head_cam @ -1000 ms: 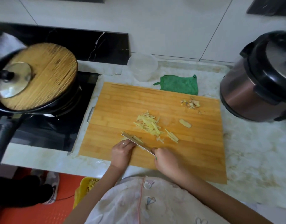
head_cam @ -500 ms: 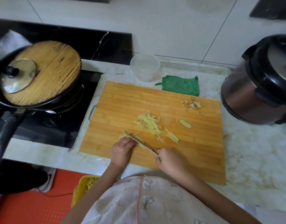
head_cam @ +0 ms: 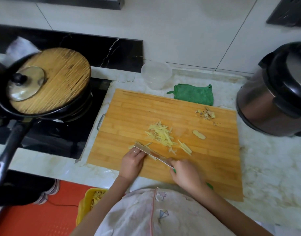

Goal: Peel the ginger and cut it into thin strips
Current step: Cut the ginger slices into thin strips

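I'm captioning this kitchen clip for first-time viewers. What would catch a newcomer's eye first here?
The pale ginger strips heaped mid cutting board stand out first, with the knife just nearer, gripped by the right hand while the left hand has its fingertips at the blade. Next, the wooden-lidded pan on the stove at left and the cooker at right.

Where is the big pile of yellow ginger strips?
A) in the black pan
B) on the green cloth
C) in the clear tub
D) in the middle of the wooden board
D: the ginger strips lie heaped in the middle of the wooden board.
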`<action>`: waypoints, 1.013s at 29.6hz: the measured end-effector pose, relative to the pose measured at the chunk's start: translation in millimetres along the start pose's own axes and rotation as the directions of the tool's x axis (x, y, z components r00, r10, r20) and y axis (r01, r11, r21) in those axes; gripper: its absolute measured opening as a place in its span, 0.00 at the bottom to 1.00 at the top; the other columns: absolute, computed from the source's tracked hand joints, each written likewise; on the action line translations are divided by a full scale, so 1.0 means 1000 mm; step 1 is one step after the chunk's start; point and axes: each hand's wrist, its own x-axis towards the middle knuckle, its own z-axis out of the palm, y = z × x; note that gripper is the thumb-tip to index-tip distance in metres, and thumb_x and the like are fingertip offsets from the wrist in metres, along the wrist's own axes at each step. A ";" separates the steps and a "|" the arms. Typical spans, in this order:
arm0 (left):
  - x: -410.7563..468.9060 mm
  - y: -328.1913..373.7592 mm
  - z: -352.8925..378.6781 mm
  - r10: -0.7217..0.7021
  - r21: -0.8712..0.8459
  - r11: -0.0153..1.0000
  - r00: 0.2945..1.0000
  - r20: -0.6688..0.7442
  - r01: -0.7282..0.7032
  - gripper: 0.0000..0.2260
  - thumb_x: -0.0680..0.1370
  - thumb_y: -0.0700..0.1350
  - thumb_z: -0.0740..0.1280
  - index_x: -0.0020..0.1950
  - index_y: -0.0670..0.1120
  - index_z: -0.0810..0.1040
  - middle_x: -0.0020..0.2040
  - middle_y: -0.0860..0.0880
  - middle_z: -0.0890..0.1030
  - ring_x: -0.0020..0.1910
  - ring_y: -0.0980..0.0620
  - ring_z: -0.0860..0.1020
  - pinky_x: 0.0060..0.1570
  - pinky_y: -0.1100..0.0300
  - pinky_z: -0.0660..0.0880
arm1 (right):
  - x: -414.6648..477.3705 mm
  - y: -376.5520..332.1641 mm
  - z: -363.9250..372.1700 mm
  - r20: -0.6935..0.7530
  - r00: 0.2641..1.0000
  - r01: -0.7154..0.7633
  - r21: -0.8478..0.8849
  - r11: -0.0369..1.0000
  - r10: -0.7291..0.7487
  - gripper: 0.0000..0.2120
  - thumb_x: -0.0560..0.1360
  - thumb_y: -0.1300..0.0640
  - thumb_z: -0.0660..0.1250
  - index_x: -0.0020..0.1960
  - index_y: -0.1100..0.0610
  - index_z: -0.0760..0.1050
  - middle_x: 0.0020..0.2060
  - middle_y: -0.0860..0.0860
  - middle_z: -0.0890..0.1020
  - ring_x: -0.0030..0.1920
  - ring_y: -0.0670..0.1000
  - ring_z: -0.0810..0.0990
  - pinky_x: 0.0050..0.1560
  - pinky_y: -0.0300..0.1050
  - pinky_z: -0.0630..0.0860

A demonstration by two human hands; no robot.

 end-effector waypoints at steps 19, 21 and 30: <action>0.005 -0.001 -0.003 0.057 0.035 0.998 0.997 0.055 -0.059 0.13 0.74 0.39 0.61 0.54 0.51 0.77 0.49 0.52 0.78 0.46 0.51 0.74 0.33 0.60 0.75 | 0.037 -0.038 -0.002 0.018 0.995 -0.100 0.038 0.994 0.099 0.11 0.78 0.56 0.58 0.53 0.56 0.78 0.48 0.57 0.83 0.53 0.59 0.80 0.44 0.46 0.73; 0.005 0.000 -0.004 0.042 0.034 0.998 0.998 0.057 -0.043 0.12 0.74 0.38 0.62 0.53 0.49 0.79 0.49 0.52 0.78 0.46 0.51 0.75 0.32 0.59 0.76 | 0.035 -0.033 -0.004 -0.002 0.997 -0.074 0.094 0.993 0.074 0.11 0.79 0.56 0.58 0.50 0.57 0.78 0.45 0.58 0.82 0.51 0.60 0.80 0.41 0.47 0.71; 0.001 0.001 -0.004 0.044 0.036 0.998 0.997 0.063 -0.046 0.11 0.74 0.38 0.62 0.53 0.49 0.79 0.50 0.52 0.78 0.46 0.51 0.75 0.34 0.58 0.76 | 0.008 -0.010 0.006 0.070 0.992 -0.113 0.157 0.981 0.103 0.18 0.78 0.57 0.58 0.30 0.53 0.59 0.28 0.51 0.71 0.34 0.57 0.71 0.25 0.43 0.56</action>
